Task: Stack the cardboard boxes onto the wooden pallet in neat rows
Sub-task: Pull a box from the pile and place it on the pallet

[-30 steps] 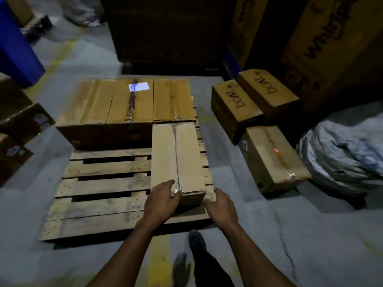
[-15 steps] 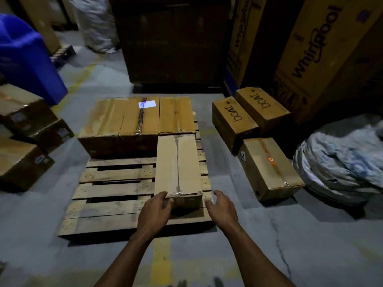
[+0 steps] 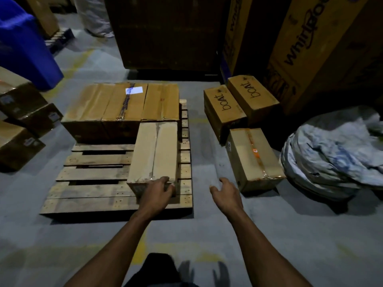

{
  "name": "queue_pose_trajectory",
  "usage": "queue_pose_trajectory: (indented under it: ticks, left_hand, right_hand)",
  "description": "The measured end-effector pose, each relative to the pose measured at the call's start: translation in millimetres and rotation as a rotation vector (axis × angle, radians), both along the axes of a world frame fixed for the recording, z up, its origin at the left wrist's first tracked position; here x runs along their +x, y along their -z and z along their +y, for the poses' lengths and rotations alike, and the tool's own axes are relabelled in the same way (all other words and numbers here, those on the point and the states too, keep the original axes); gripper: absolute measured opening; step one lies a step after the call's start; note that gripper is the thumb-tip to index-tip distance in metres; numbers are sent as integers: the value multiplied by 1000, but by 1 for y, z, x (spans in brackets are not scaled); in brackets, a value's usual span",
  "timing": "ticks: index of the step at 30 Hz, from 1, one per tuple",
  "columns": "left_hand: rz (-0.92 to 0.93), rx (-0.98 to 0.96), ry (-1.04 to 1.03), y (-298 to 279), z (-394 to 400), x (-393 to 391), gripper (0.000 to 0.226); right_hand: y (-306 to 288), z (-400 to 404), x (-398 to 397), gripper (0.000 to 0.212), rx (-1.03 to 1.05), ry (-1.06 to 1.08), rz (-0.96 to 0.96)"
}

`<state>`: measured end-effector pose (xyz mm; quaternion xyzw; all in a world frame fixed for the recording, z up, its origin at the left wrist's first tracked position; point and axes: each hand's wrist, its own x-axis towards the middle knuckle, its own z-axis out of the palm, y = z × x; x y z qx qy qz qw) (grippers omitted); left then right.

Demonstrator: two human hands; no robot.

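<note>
A wooden pallet lies on the grey floor. Across its far end sits a row of cardboard boxes, side by side. A long pale box lies lengthwise on the pallet's right side, butted against that row. My left hand rests on the near end of the pale box, fingers over its top edge. My right hand hovers over the floor right of the pallet, fingers loosely spread, holding nothing. A taped box lies on the floor just right of it.
Two "boat" boxes stand behind the taped box. Tall appliance cartons rise at the back right, a crumpled plastic sheet at right. More boxes and a blue bin are at left.
My right hand has let go of the pale box's near right corner and moved right over the floor. My left hand stays at the box's near end. The view has pulled back.
</note>
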<state>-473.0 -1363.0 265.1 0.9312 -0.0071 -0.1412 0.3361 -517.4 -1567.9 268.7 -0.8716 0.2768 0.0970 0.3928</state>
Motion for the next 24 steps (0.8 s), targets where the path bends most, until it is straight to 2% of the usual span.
queue_pose_trajectory:
  ticks: [6,11,16,24]
  left_hand:
    - [75,-22,58,16,-74,55,45]
    - [169,-85,121,40,-141,140,47]
    - [203,-83,179,55,-203,243,59]
    - [186,-125,186,33,-303,373,38]
  right_hand:
    - [6,-67,41,55,-12,56,39]
    - [26,-124,113,59,-6,89,74]
    - [17,-179,194,56,-37,141,90]
    - [16,-266,313,60,-31,196,50]
